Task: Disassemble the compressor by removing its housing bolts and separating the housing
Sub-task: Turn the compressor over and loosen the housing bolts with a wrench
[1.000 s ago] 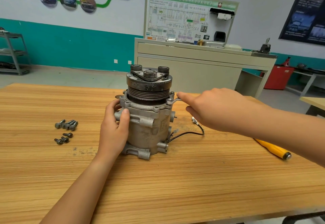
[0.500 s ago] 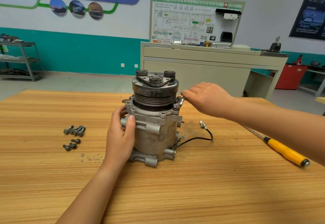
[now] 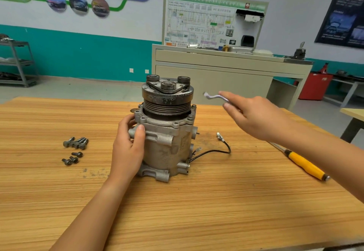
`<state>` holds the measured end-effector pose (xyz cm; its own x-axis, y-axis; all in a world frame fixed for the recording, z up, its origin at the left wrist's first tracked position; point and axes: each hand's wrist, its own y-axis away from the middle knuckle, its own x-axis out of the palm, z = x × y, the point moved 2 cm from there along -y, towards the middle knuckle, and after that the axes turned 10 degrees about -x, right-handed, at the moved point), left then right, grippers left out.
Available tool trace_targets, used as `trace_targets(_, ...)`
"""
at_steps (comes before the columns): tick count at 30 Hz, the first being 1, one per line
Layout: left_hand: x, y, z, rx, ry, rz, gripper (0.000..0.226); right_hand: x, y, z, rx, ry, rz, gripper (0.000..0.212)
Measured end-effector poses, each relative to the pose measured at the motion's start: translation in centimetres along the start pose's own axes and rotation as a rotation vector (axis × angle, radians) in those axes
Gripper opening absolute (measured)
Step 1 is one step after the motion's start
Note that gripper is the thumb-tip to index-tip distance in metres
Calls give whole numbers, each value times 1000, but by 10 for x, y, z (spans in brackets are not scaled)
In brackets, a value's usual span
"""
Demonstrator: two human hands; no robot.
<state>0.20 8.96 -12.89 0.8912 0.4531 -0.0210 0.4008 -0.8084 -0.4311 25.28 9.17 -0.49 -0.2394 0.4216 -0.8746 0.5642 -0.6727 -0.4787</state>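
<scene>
while the compressor (image 3: 167,148) stands upright, left hand (image 3: 128,152) grips its side, right hand (image 3: 256,116) holds a wrench (image 3: 213,96) clear of it

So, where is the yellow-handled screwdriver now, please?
Head view: the screwdriver lies on the wooden table, right of the grey metal compressor and black wire.

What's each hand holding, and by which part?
Right hand pinches a small wrench by its handle, with the bent head sticking out free, clear of the compressor. Left hand grips the compressor housing just below its top flange.
</scene>
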Motion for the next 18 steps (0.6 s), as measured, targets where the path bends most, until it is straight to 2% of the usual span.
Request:
trace_targets(4, 1, 1, -1, -1, 6, -4, 38, -5, 11, 18, -13, 40, 151, 33)
trace_targets(9, 0, 1, -1, -4, 10, -2, 37, -6, 8, 30, -51, 153, 217, 23)
trace_targets(15, 1, -1, 0, -3, 14, 0, 38, -6, 8, 38, -56, 198, 374, 36)
trace_targets(18, 1, -1, 1, -8, 12, 3, 36, -11, 7, 38, -80, 212, 355, 42)
